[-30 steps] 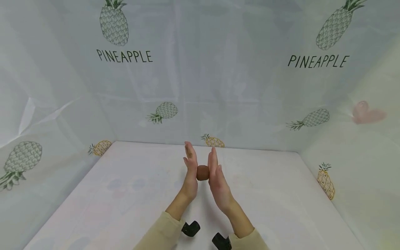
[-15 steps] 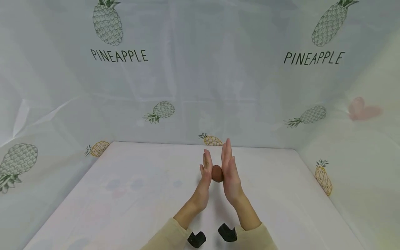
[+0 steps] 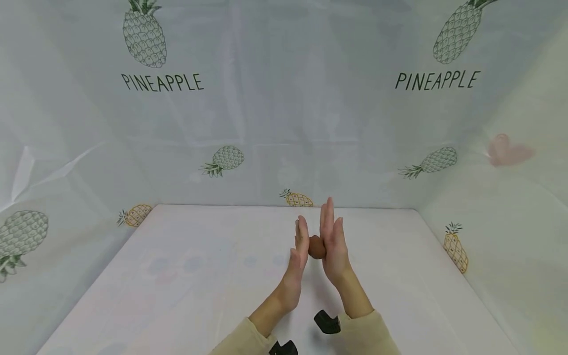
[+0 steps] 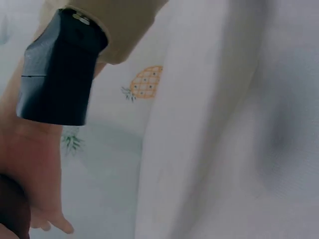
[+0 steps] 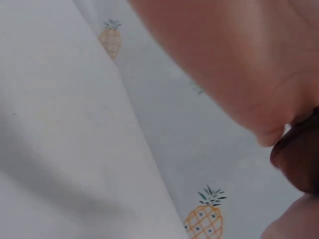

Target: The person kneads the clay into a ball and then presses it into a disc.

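Note:
A small brown lump, roughly ball-shaped and clay-like (image 3: 317,247), sits between the two palms in the head view. My left hand (image 3: 295,276) lies flat against its left side, fingers straight and pointing away. Against the right side presses my right hand (image 3: 335,246), also with straight fingers, reaching a little farther forward than the left. Both hands are raised over the white tabletop. The left wrist view catches only the dark edge of the lump (image 4: 12,206) at lower left. At the right border of the right wrist view the lump (image 5: 299,154) shows between parts of the hands.
A white tabletop (image 3: 199,296) with faint coloured spots extends under the hands. Pale sheeting printed with pineapples (image 3: 284,108) encloses the back and sides. Each cream sleeve has a black wrist camera (image 3: 327,322) at its cuff.
Both hands and the lump have shifted right in the head view. The right hand has slid forward against the left, which has drawn back. The lump's outline looks rounder than before.

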{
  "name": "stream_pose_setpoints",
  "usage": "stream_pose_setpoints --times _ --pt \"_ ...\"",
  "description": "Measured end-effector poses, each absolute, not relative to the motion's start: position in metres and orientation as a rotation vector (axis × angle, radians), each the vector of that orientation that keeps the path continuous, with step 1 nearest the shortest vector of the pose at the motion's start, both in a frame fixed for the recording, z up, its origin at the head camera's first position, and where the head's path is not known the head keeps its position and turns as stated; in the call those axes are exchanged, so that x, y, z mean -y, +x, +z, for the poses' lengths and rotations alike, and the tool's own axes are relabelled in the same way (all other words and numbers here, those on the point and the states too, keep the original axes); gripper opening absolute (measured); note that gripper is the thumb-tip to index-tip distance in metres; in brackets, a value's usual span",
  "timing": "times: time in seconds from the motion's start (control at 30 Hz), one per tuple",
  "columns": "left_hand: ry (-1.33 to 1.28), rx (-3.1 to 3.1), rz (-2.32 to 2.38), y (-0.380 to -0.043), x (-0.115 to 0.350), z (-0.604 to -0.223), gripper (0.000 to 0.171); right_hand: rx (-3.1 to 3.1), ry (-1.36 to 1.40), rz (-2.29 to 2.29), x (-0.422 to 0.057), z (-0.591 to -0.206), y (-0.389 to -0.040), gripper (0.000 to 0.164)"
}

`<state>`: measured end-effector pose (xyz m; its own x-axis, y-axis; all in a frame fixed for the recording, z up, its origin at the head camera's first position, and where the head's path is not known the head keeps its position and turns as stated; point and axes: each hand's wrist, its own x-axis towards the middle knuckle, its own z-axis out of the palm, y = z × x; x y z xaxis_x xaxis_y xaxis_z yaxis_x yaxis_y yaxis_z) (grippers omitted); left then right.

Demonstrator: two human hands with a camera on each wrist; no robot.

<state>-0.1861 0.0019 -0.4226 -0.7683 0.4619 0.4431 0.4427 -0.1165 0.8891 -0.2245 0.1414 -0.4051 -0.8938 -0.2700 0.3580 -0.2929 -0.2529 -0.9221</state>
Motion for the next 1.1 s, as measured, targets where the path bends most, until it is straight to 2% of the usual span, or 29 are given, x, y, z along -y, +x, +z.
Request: stream_pose_setpoints --times 0.37,0.93,1.1 --pt "0.925 -2.126 2.255 -0.202 0.021 -0.416 0.078 2.011 0.852 2.438 -0.116 -0.416 -0.218 0.074" --pt "0.597 -2.285 2.357 -0.228 0.053 -0.411 0.077 2.121 1.026 2.376 -0.092 -0.4 -0.194 0.065" --pt "0.64 -2.258 2.274 -0.225 0.045 -0.419 0.081 2.063 1.067 2.305 -0.095 -0.392 -0.192 0.063"
